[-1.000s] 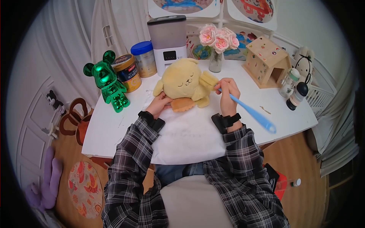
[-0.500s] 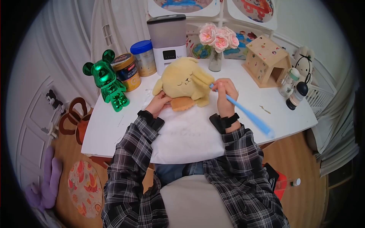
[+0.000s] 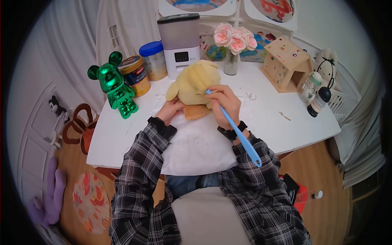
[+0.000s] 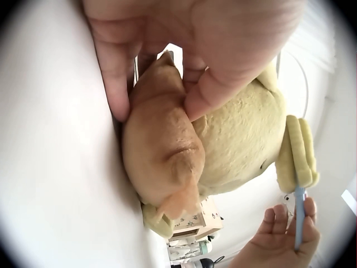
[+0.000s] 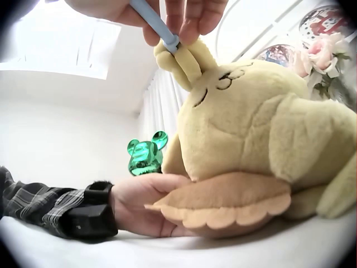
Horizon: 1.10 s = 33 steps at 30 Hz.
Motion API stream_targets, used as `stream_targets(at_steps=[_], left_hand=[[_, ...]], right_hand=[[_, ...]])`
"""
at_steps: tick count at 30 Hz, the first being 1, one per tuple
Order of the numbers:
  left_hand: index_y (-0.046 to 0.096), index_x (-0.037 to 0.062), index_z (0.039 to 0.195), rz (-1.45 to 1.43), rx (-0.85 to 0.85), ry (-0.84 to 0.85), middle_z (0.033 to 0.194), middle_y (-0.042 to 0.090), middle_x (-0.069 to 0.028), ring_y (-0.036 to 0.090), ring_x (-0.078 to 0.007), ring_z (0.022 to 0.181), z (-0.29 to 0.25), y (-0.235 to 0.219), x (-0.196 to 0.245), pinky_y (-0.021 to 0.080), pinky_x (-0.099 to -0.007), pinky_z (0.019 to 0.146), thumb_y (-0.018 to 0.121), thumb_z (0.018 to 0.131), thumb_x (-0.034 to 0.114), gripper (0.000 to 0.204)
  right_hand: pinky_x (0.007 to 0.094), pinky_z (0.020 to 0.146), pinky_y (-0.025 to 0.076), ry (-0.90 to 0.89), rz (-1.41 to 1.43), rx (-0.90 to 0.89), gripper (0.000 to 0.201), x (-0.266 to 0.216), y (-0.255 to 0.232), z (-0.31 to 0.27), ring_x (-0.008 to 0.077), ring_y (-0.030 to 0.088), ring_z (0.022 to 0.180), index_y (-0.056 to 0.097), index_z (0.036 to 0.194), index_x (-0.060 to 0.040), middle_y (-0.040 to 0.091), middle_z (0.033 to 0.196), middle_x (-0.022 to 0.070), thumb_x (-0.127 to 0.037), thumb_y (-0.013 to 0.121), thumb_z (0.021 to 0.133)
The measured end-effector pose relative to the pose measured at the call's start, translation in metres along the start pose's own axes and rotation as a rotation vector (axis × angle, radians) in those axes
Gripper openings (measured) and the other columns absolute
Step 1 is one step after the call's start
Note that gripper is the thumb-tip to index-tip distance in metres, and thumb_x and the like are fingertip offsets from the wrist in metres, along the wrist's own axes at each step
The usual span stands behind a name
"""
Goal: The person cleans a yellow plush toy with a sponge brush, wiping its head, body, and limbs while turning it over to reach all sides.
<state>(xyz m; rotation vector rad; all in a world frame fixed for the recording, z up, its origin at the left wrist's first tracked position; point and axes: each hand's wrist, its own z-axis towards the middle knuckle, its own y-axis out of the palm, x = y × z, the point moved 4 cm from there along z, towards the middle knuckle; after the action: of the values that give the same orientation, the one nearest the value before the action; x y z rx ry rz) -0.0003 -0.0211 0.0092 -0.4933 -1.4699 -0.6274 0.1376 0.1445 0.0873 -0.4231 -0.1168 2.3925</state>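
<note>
A yellow plush dog [image 3: 185, 87] with stitched closed eyes sits on a white cloth bag [image 3: 196, 151]. An orange-brown, scallop-edged plush piece [image 5: 223, 204] lies against its underside. My left hand [image 3: 170, 111] is low at the plush's left; its thumb and fingers pinch the brown piece in the left wrist view. My right hand [image 3: 224, 104] grips the blue handle [image 3: 243, 141] of a duster, its free end slanting toward me. The duster's yellow lobed head [image 4: 295, 153] is at the plush's face. In the head view, the right hand hides part of that face.
Around the table's far side stand a green shiny bear figure [image 3: 114, 85], cans [image 3: 153, 61], a pet feeder [image 3: 179, 49], a vase of pink roses [image 3: 231, 63] and a wooden house [image 3: 288, 65]. Bottles [image 3: 318, 102] stand near the right edge of the table [image 3: 273, 122].
My right hand has moved left and inward with the duster, from beside the plush to in front of its face. The handle now points more toward me. My left hand stays in place.
</note>
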Motion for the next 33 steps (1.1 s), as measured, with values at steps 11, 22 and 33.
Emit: stream_targets(at_steps=[11,22,33], left_hand=[[0.043,0.0094,0.134,-0.047,0.048,-0.053,0.126,0.053,-0.0030,0.053,-0.0129,0.114,0.007,-0.013,-0.015,0.047,-0.0285,0.093,0.055,0.090,0.010,0.045],[0.044,0.0080,0.131,0.000,0.041,-0.047,0.126,0.053,-0.0061,0.055,-0.0157,0.113,0.003,-0.013,-0.013,0.047,-0.0308,0.093,0.056,0.091,0.015,0.043],[0.046,0.0071,0.128,0.009,0.072,-0.013,0.121,0.056,-0.0059,0.058,-0.0152,0.107,0.002,-0.007,-0.008,0.051,-0.0289,0.087,0.058,0.091,0.013,0.040]], right_hand=[[0.0302,0.060,0.050,0.052,-0.092,0.079,0.009,0.010,-0.009,-0.005,0.0249,0.061,0.068,0.062,0.074,-0.0014,0.061,0.088,0.0113,0.004,0.057,0.069],[0.0393,0.095,0.041,-0.143,0.016,-0.523,0.041,-0.014,0.046,-0.015,0.0316,0.048,0.116,0.055,0.111,-0.0042,0.050,0.130,0.0126,-0.017,0.071,0.076],[0.0327,0.068,0.048,-0.128,0.165,-0.258,0.007,-0.019,0.025,-0.009,0.0232,0.062,0.072,0.065,0.075,-0.0010,0.069,0.089,0.0086,-0.005,0.062,0.080]])
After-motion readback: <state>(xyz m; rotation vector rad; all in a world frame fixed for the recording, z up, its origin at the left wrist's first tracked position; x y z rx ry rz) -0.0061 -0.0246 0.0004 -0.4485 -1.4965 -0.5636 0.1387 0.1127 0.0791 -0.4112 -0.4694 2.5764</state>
